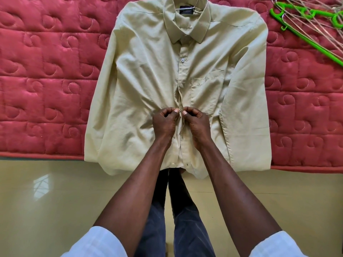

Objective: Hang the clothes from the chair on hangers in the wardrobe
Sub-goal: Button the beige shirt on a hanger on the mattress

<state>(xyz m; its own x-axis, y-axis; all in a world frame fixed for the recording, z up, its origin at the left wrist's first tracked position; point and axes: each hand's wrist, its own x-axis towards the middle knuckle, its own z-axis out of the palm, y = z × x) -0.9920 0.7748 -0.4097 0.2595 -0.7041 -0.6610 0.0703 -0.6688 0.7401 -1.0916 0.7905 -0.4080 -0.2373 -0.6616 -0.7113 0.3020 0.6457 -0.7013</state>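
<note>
A pale olive-green long-sleeved cotton shirt [152,80] lies flat, front up, on a red quilted mattress [46,80], its hem hanging off the mattress's near edge over the glossy cream floor tiles [55,201]. A thin wire hanger [185,8] already sits inside the shirt's collar, only a short stretch of it visible at the neck.

Both hands meet at the shirt's button placket, roughly mid-chest. The left hand [165,121] pinches the fabric edge on its side of the placket with curled fingers; the right hand [196,121] pinches the opposite edge, thumb and fingertips tight together. They appear to be fastening a button, though the button itself is hidden between the fingertips.

Risks from here: the bunched, wrinkled cloth around the placket could mean the button goes into the wrong hole, leaving the front skewed. Tugging towards the hem could also drag the shirt off the mattress or pull the collar away from the hanger. A heap of spare hangers, one bright green plastic [304,32], lies beyond the shirt's right-hand shoulder.
</note>
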